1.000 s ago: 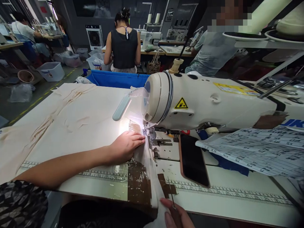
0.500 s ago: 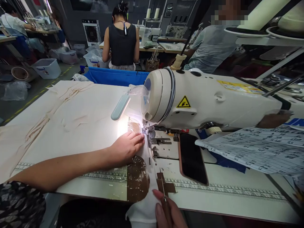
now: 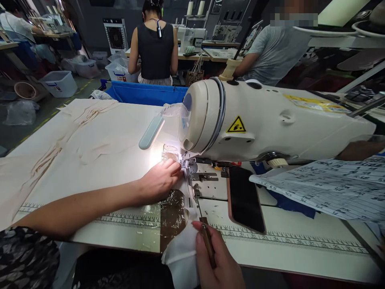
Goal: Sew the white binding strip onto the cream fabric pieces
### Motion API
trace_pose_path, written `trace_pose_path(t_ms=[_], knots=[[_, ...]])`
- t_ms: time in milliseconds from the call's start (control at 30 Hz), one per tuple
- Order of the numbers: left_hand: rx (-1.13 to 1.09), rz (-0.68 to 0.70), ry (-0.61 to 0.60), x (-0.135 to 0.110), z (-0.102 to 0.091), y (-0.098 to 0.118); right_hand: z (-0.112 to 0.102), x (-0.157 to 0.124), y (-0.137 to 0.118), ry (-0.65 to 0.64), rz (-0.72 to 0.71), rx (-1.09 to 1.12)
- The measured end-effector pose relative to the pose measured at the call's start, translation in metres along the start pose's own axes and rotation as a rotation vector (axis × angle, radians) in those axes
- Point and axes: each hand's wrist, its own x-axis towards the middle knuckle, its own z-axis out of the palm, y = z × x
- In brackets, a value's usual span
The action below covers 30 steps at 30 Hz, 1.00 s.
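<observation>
Beside the awl [image 3: 208,245], white cloth [image 3: 182,252], limp, creased

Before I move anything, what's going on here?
The person's left hand rests its fingers at a strip of soft white fabric, close under the head of a cream-coloured, rounded sewing machine. The right hand grips a thin, pointed metal tool with a brown handle, beside the fabric's near end. A black-screened phone in a pinkish case lies to the right.
</observation>
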Motion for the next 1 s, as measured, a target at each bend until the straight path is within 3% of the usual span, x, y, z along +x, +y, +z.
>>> trace_pose_path(t_ms=[267,667,833,1000], knots=[[-0.218,0.06,0.032,-0.005,-0.004,-0.006,0.002,0.005,0.002,0.002,-0.047,-0.005],[-0.06,-0.048,0.061,-0.003,0.0,-0.006,0.008,0.02,-0.007,0.006,-0.124,-0.068],[-0.165,0.033,0.043,-0.005,-0.005,-0.006,0.008,0.022,-0.011,0.0,-0.107,-0.072],[-0.129,0.048,0.028,-0.004,-0.003,-0.007,0.01,0.027,-0.014,-0.002,-0.103,-0.062]])
